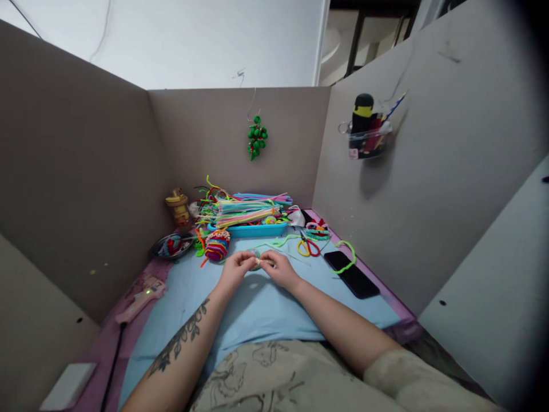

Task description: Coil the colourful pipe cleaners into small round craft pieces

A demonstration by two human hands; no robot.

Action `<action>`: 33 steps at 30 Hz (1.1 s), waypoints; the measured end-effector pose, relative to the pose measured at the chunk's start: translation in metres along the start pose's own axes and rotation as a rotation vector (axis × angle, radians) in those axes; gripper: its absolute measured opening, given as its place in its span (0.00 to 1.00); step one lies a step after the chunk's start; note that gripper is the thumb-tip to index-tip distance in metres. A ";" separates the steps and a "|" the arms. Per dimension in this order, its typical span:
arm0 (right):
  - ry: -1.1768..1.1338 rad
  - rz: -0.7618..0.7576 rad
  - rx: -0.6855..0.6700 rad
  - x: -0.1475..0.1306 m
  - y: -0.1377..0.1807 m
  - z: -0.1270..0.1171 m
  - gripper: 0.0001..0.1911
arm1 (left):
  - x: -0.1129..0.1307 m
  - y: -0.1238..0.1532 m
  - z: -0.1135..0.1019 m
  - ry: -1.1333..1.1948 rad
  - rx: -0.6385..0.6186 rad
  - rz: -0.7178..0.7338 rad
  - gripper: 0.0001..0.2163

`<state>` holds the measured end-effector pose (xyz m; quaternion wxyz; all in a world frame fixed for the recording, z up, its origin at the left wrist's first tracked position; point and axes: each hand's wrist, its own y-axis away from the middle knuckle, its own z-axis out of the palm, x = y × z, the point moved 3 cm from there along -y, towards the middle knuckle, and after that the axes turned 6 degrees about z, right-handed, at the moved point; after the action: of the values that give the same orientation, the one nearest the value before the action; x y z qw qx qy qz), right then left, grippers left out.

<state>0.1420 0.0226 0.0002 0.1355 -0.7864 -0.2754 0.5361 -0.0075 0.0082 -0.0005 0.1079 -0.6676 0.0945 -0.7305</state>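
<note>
My left hand point(235, 269) and my right hand point(279, 268) meet over the light blue mat point(257, 309), fingers pinched together on a small pale piece point(258, 261) between them. It is too small to name. Just beyond the hands lies a thin green pipe cleaner point(283, 240). A striped multicoloured pipe-cleaner ball point(217, 246) sits to the left of my left hand.
A blue tray point(253, 230) heaped with coloured pipe cleaners stands at the back. Yellow-and-red scissors point(307, 246) and a black phone point(351, 273) lie to the right. A pink glue gun point(139, 297) and a small dark bowl point(171, 246) are on the left. Cardboard walls enclose the desk.
</note>
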 end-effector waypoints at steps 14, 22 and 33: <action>-0.021 0.028 0.010 0.005 -0.003 0.000 0.03 | 0.000 0.001 0.001 0.023 -0.076 -0.050 0.16; 0.028 -0.035 0.051 0.002 -0.001 -0.002 0.03 | -0.002 0.003 0.003 0.077 -0.132 -0.144 0.14; -0.004 0.038 -0.055 0.003 -0.003 0.000 0.05 | -0.001 0.001 0.002 0.021 -0.094 -0.118 0.13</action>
<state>0.1420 0.0266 -0.0009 0.1030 -0.7939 -0.2753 0.5323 -0.0050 0.0071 -0.0018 0.0321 -0.6688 0.0901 -0.7373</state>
